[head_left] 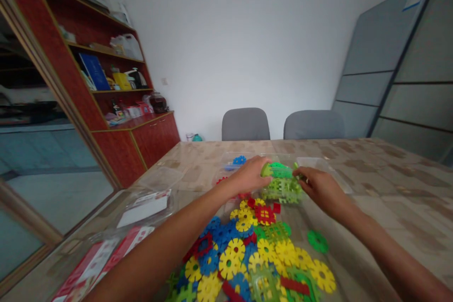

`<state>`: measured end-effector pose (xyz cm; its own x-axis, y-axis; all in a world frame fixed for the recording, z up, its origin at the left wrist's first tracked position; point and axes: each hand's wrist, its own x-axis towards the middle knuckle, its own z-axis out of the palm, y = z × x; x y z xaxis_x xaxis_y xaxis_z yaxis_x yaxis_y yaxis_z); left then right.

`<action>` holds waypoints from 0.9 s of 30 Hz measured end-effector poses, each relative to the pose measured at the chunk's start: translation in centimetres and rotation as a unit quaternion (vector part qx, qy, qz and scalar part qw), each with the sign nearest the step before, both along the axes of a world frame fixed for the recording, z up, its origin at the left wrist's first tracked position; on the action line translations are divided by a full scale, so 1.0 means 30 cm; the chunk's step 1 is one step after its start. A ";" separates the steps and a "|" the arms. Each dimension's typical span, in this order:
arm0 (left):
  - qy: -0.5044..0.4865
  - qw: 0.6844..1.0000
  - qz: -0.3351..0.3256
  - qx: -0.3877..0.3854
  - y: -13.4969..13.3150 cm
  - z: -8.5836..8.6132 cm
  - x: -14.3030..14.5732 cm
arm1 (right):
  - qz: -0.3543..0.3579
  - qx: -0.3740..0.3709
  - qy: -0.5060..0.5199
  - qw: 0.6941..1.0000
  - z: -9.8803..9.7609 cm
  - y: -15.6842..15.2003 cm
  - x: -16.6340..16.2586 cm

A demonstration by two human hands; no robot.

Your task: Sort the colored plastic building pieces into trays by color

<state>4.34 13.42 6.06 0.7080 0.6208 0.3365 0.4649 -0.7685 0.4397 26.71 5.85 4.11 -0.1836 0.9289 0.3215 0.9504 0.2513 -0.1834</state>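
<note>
My left hand (253,173) reaches over a clear plastic box, its fingers closed around a light green plastic building piece (265,169). At the box's right side, my right hand (320,188) has its fingertips pinched on a small light green building piece (296,166), which they partly hide. Inside this box lie green square building pieces (283,189), with brighter green snowflake discs (279,170) at the back. In front, a mixed heap holds yellow snowflake discs (230,264), blue discs (222,233), red square pieces (264,215) and green ones. A single green disc (317,241) lies to the right.
Another clear box behind my left hand contains blue discs (239,160) and red pieces. To the right stands a clear container (341,180). Red-and-white packages (120,250) and a white card (145,210) lie left. Two grey chairs (245,124) stand beyond the patterned table (399,207).
</note>
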 end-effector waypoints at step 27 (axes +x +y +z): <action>0.055 0.994 0.083 -0.045 -0.319 -0.102 -0.590 | 0.176 -0.048 0.026 0.983 -0.026 -0.111 0.016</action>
